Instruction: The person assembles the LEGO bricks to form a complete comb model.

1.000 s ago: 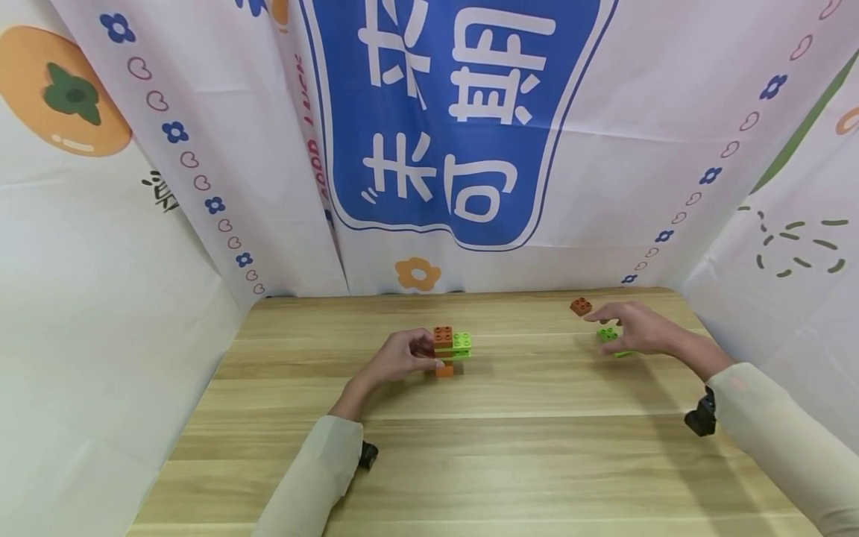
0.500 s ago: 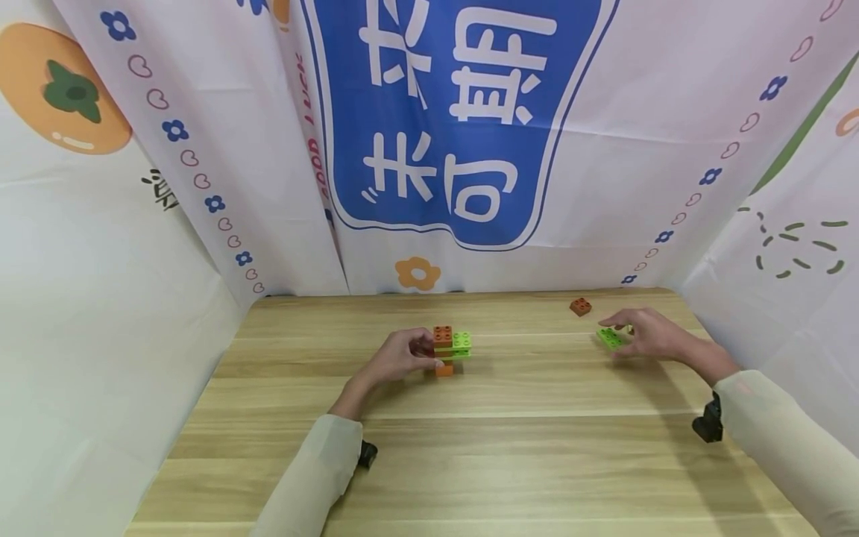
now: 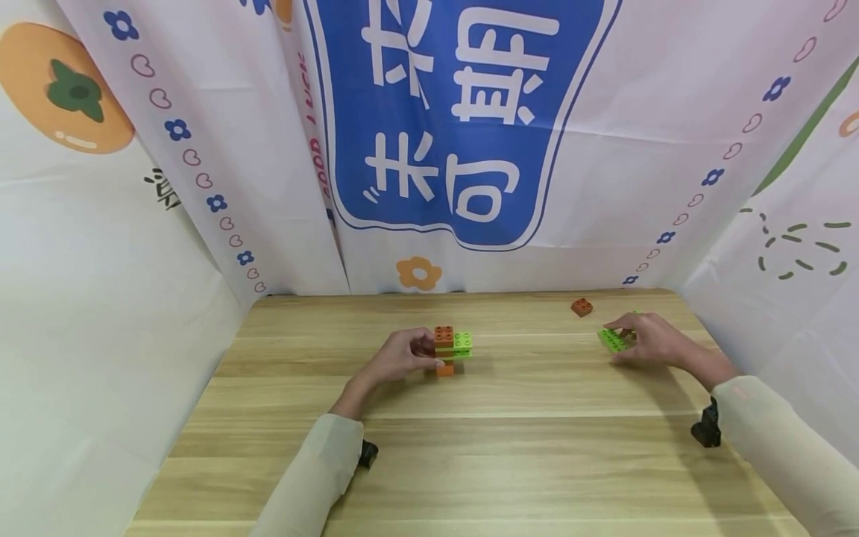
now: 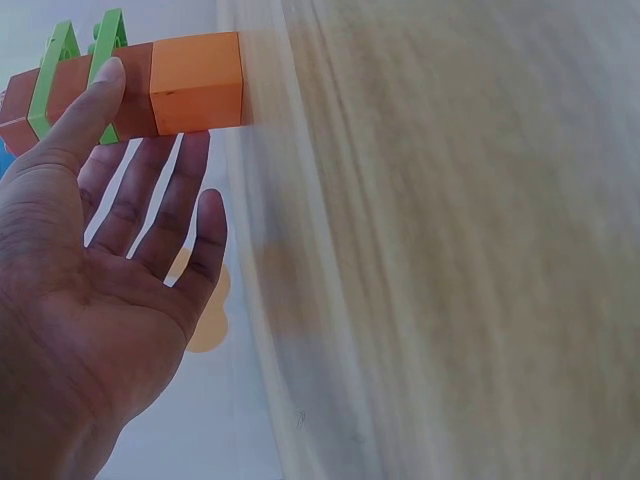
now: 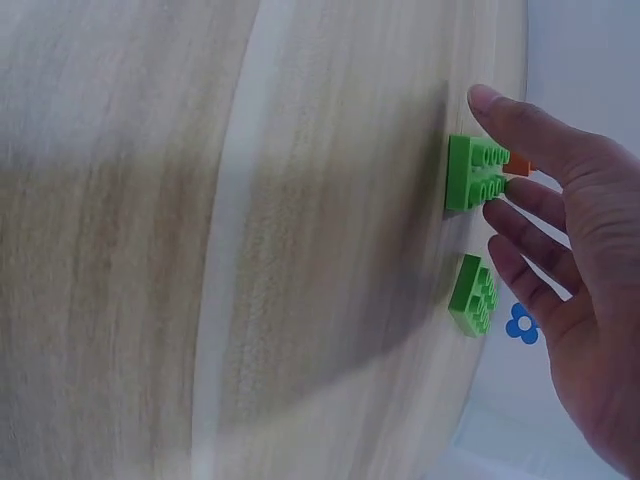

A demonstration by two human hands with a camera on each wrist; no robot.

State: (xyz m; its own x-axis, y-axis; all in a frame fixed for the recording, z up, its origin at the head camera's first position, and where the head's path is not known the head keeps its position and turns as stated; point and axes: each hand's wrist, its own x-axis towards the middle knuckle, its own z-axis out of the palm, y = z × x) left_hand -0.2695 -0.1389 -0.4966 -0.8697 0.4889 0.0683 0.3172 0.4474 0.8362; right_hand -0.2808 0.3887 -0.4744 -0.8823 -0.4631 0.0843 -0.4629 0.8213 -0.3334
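With the orange, brown and green plastic-brick tower (image 3: 444, 338) gripped upright on the wooden desk (image 3: 510, 462) by the left hand (image 3: 397, 358), the rectangular lime-green plastic brick (image 3: 611, 341) between the parted fingers of the right hand (image 3: 654, 341) is best pinched squarely.

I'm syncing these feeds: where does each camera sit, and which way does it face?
Head: on the head, facing forward and down at the table; left hand, right hand, both sleeves show.
Left wrist: worn there, facing the block stack; left hand shows.
Right wrist: likewise, facing two green blocks; right hand shows.
Head and left wrist share the block stack.
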